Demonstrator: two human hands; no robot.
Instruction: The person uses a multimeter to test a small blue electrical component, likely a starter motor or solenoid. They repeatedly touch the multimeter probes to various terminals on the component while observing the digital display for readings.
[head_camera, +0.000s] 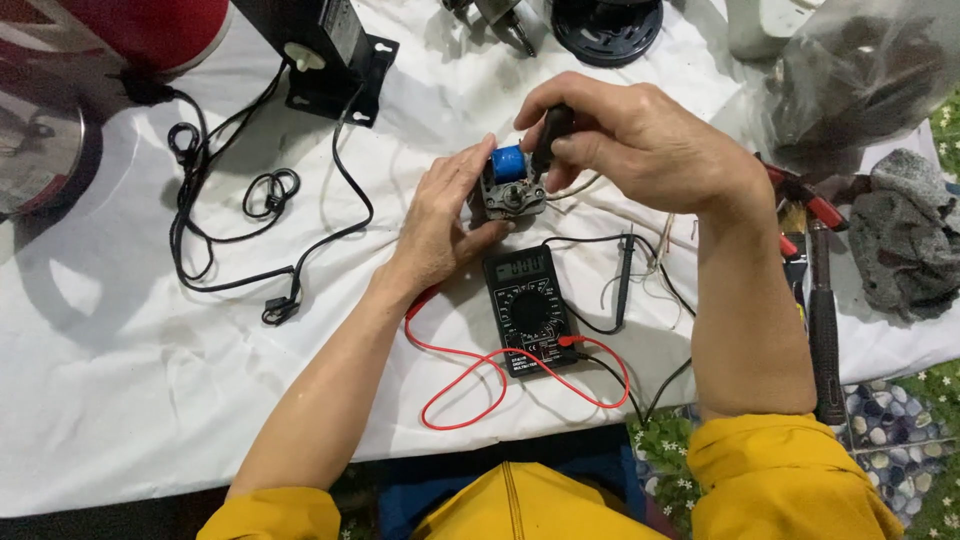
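On white cloth (120, 400), hands grip small motor (512, 185) and tool (552, 135)

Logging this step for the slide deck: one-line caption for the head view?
Left hand steadies a small motor while right hand presses a black tool to it, above a multimeter.

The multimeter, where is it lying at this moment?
In the head view, the black multimeter lies flat on the white cloth, near the centre, just below the left hand and the small motor.
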